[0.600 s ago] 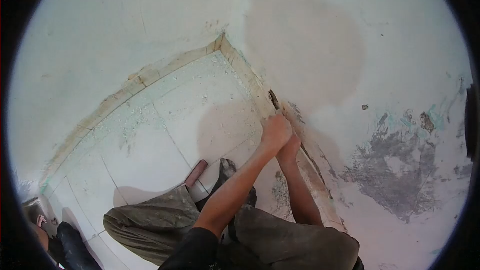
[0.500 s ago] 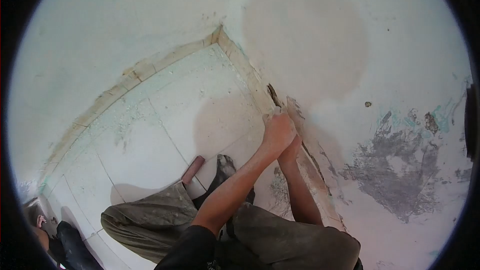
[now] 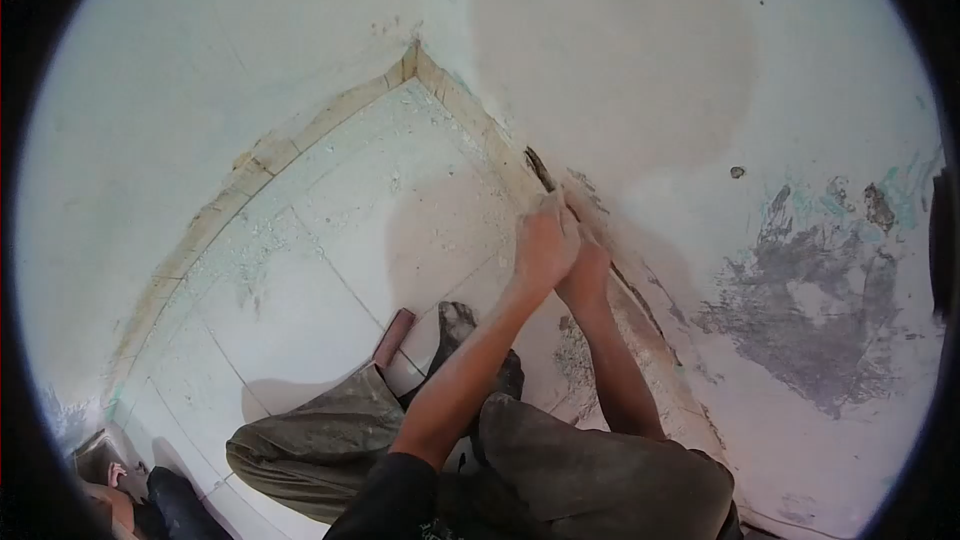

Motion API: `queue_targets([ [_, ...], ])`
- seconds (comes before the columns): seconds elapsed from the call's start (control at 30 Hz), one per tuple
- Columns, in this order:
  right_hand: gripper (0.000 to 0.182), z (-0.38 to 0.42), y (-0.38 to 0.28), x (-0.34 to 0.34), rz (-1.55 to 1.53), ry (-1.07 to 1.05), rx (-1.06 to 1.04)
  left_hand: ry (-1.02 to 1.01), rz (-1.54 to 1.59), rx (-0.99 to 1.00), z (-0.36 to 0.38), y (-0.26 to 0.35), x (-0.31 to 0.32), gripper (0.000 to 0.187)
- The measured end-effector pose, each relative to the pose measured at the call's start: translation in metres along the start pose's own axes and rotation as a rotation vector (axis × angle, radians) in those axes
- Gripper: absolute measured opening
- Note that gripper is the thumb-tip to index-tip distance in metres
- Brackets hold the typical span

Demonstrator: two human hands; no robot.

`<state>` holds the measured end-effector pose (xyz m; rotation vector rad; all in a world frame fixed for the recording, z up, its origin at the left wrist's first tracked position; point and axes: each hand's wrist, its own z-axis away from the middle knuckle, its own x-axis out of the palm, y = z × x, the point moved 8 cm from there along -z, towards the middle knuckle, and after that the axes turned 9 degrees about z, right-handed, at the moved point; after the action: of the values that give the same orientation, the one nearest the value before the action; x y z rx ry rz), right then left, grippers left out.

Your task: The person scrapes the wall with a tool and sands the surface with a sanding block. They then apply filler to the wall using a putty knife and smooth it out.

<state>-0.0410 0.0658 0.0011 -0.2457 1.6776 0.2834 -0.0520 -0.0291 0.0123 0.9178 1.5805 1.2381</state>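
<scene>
My left hand [image 3: 546,240] is closed at the top of the skirting strip [image 3: 480,135], just below a dark gap [image 3: 540,169] where the wall meets the strip. My right hand [image 3: 588,262] is closed too, pressed against the left one on its wall side. Whatever the fingers hold is hidden or too small to name. A cracked line [image 3: 640,302] runs down the skirting beyond the hands.
A reddish-brown block [image 3: 394,338] lies on the tiled floor [image 3: 290,300] near my knee and dark shoe [image 3: 456,325]. Rubble [image 3: 575,355] lies beside my right forearm. Another person's hand [image 3: 117,473] and dark-clothed leg [image 3: 185,505] show at lower left.
Both hands have shifted slightly up in the view and remain together at the skirting. The whole view has moved a little, with the room's corner now further left and higher.
</scene>
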Motion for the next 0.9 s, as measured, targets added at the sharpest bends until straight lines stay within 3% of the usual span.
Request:
queue_targets([
  [0.07,0.046,0.023,0.011,-0.018,-0.174,0.109,0.082,-0.139,0.095,-0.034,0.022,0.017,0.002,0.029],
  [0.1,0.046,0.037,0.015,-0.022,-0.177,0.099,0.091,-0.149,0.091,-0.043,0.036,0.015,0.008,0.029],
  [0.17,0.058,0.063,0.027,-0.039,-0.19,0.198,0.095,-0.09,0.102,0.158,0.059,0.03,0.02,0.025],
  [0.27,0.058,0.083,0.04,-0.056,-0.283,0.308,0.066,-0.162,0.227,0.124,0.075,0.032,0.042,0.023],
  [0.4,0.057,0.079,0.043,-0.047,-0.262,0.313,0.096,-0.155,0.369,-0.014,0.061,0.028,0.037,0.023],
  [0.47,0.059,0.068,0.045,-0.037,-0.214,0.108,0.216,-0.26,0.321,-0.125,0.052,0.016,0.046,0.024],
  [0.57,0.06,0.064,0.048,-0.028,-0.123,-0.037,0.159,-0.11,0.189,0.008,0.052,0.033,0.041,0.026],
  [0.67,0.063,0.06,0.044,-0.029,-0.135,0.111,0.092,-0.12,0.166,-0.027,0.053,0.031,0.044,0.029],
  [0.8,0.06,0.067,0.042,-0.022,-0.107,0.028,0.137,-0.132,0.131,-0.011,0.054,0.03,0.041,0.032],
  [0.9,0.059,0.073,0.05,-0.019,-0.245,0.111,0.213,-0.187,0.051,0.036,0.053,0.031,0.03,0.038],
])
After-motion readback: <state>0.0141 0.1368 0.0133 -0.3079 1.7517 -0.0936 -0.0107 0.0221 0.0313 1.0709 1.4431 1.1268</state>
